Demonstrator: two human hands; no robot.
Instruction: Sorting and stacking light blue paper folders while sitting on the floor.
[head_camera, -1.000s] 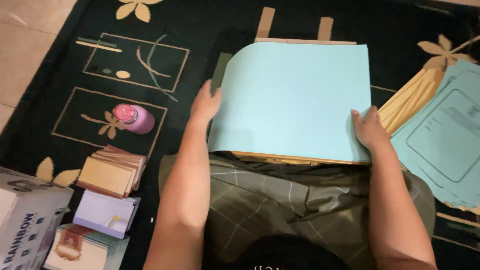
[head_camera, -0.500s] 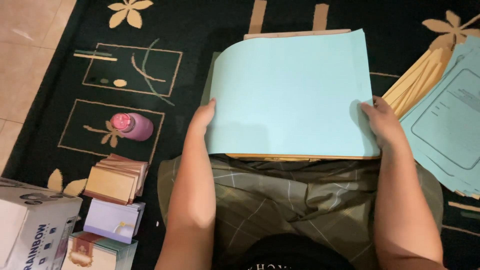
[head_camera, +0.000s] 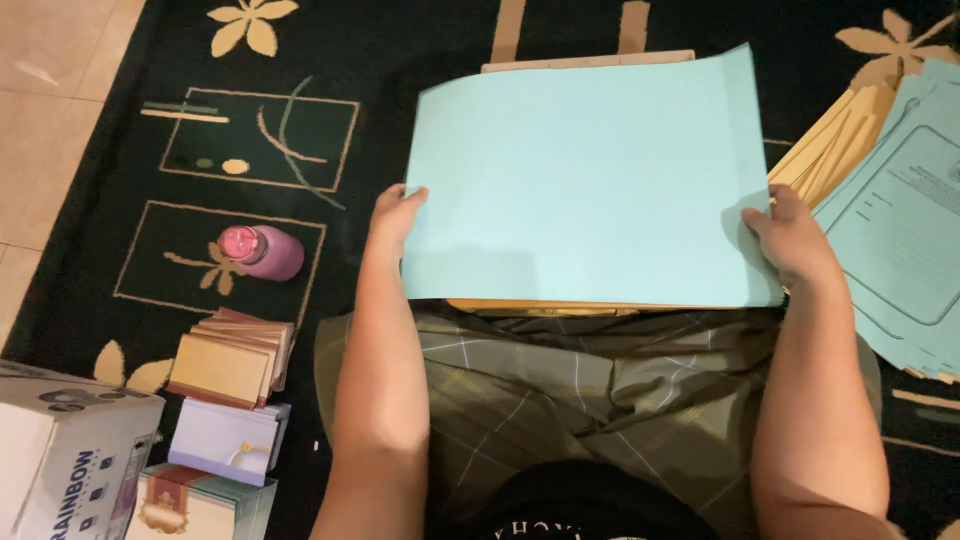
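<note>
Blue sheet (head_camera: 590, 180) now higher between hands.

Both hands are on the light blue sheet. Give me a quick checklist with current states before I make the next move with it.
1. Left hand grips the left edge of the light blue sheet: ok.
2. Right hand grips its right edge: ok.
3. Sheet uncreased: ok, though its far edge curls upward.
4. Yellow stack under the sheet squared up: cannot tell, mostly hidden.
5. Pink bottle clear of the sheet: ok, stands apart on the carpet.
6. Printed blue sheets at the right kept separate: ok.
</note>
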